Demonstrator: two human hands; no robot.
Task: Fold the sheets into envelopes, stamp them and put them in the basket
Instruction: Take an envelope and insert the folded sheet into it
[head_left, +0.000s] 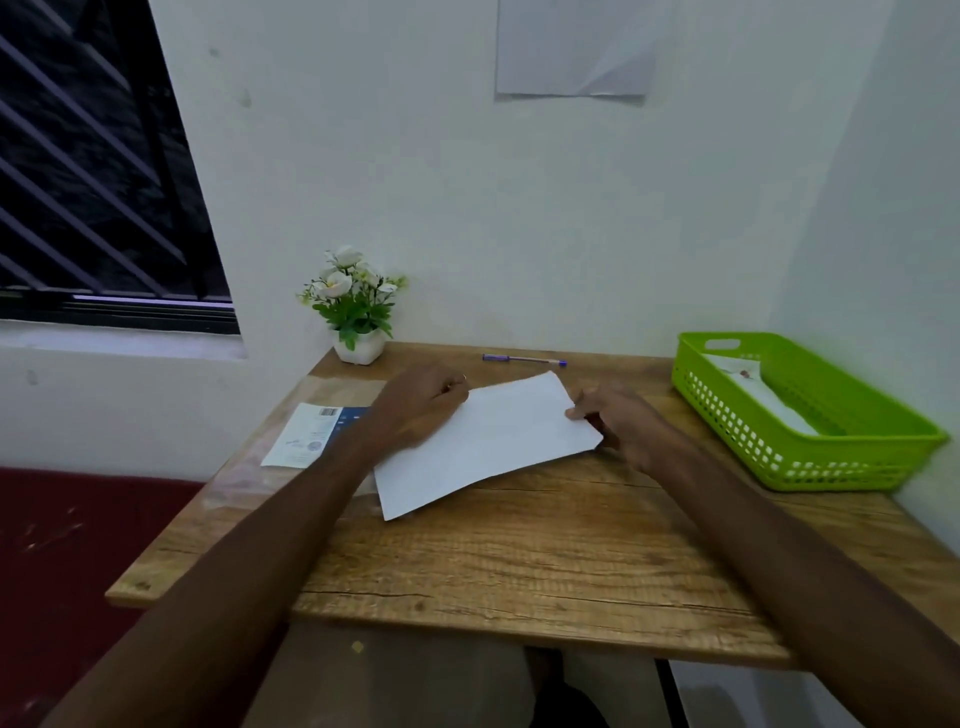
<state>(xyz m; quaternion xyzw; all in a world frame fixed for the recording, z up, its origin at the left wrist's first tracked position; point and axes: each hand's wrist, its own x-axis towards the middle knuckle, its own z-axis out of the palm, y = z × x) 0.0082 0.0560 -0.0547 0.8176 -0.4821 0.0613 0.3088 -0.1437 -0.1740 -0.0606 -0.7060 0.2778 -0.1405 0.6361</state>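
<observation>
We have the white sheet (488, 441) lying slantwise on the wooden table (519, 566), its long axis running from near-left to far-right, with our left hand (415, 405) pinching its far-left edge and our right hand (618, 421) pinching its right corner. The green basket (810, 457), with a folded paper already inside, sits to the right, nearer our right hand. A pen (523, 359), a potted plant (356, 306) and a printed packet (311, 434) lie far and left, none blocking the fold.

One sheet (488, 441), one basket (810, 410), one pen (523, 359), one potted plant (356, 306), two hands.
</observation>
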